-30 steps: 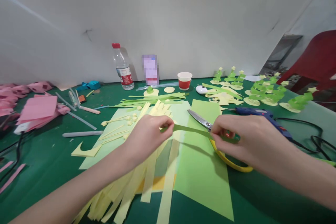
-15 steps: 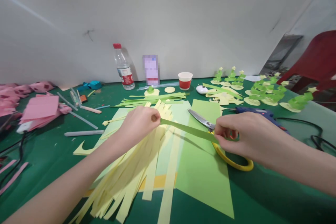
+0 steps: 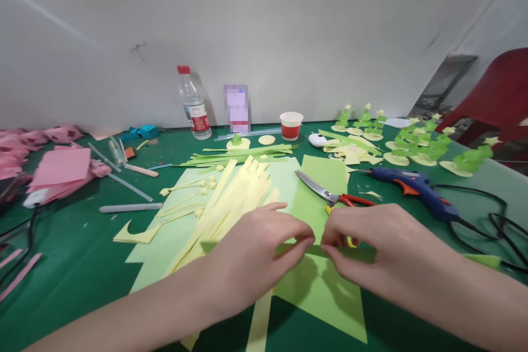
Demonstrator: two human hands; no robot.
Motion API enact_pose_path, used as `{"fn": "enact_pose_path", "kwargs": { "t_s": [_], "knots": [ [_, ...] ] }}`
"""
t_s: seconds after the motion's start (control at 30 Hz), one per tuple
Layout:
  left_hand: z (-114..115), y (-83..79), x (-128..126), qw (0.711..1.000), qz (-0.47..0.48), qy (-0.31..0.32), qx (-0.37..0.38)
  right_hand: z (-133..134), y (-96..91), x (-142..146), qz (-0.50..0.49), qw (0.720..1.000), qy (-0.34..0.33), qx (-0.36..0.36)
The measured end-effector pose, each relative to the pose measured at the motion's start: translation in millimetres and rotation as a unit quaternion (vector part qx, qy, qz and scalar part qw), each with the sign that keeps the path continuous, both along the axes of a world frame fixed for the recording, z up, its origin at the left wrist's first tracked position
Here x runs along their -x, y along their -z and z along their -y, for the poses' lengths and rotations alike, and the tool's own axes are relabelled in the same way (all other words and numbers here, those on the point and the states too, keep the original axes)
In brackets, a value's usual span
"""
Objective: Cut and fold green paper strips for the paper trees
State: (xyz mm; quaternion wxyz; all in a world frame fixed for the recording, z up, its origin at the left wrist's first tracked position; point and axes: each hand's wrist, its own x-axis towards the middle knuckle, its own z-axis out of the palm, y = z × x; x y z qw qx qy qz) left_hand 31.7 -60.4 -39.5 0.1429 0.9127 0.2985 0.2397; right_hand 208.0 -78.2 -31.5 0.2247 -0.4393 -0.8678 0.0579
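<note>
My left hand (image 3: 264,242) and my right hand (image 3: 383,234) are close together above the green paper, each pinching a long green paper strip (image 3: 317,251) between thumb and fingers. The strip runs sideways through both hands, with parts hidden behind them. Beneath lies a light green paper sheet (image 3: 325,289). Scissors (image 3: 315,185) with red and yellow handles rest on its upper part, their handles partly covered by my right hand. Left of the hands, a pile of pale yellow paper strips (image 3: 231,192) is spread over other pale green sheets (image 3: 144,250).
A blue hot glue gun (image 3: 416,184) with its black cord lies at right. Small green paper trees (image 3: 424,146) with star tops stand behind it. Along the wall are a water bottle (image 3: 196,107), a blurred phone (image 3: 237,107) and a paper cup (image 3: 291,126). Pink paper pieces (image 3: 61,170) are at left.
My hands have come together from the strip's stretched-out ends, the left moving right and nearer to me. More of the glue gun and the scissors' red handle now show.
</note>
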Motion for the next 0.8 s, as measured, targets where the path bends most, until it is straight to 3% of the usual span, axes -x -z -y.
{"fn": "enact_pose_path", "kwargs": {
  "t_s": [0.1,0.43,0.8],
  "knots": [
    [4.3,3.8,-0.4,0.999,0.023,0.019,-0.026,2.5,1.1,2.0,-0.006,1.000,-0.001,-0.014],
    [4.4,7.6,2.1,0.996,0.029,-0.010,-0.085,3.2,11.6,5.0,-0.067,0.997,0.017,-0.023],
    [5.9,9.0,2.4,0.995,0.007,-0.021,-0.102,2.4,9.8,4.5,-0.020,1.000,-0.019,-0.005]
  ]
}}
